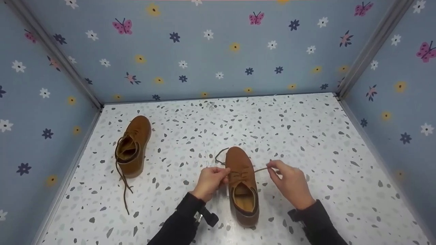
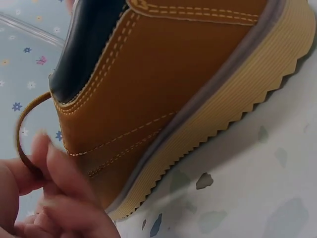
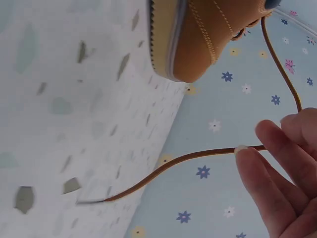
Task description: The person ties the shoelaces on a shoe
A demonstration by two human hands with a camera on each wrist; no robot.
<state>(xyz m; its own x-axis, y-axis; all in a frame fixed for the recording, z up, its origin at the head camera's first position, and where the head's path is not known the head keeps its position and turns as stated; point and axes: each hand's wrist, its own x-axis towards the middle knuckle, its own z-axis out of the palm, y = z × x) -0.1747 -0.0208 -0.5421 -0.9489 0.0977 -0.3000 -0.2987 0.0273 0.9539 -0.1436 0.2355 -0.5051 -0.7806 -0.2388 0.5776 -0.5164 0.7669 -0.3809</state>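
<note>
A brown lace-up shoe (image 1: 238, 159) stands upright on the speckled surface, its toe pointing away from me. At its left side my left hand (image 1: 210, 181) pinches one end of the shoelace (image 2: 20, 130) between thumb and fingertips, close to the eyelets. To the right of the shoe, my right hand (image 1: 290, 185) holds the other lace end (image 1: 261, 169) out sideways between thumb and fingers. The right wrist view shows the free tail of that lace (image 3: 183, 157) hanging past the fingertips to its thin tip. In the left wrist view, the shoe's side and ridged sole fill much of the frame.
A second brown shoe (image 1: 140, 143) stands at the left, its laces (image 1: 125, 190) loose and trailing toward me. The white speckled surface (image 1: 296, 129) is bounded by blue flower-patterned panels (image 1: 218, 58) at the back, left and right.
</note>
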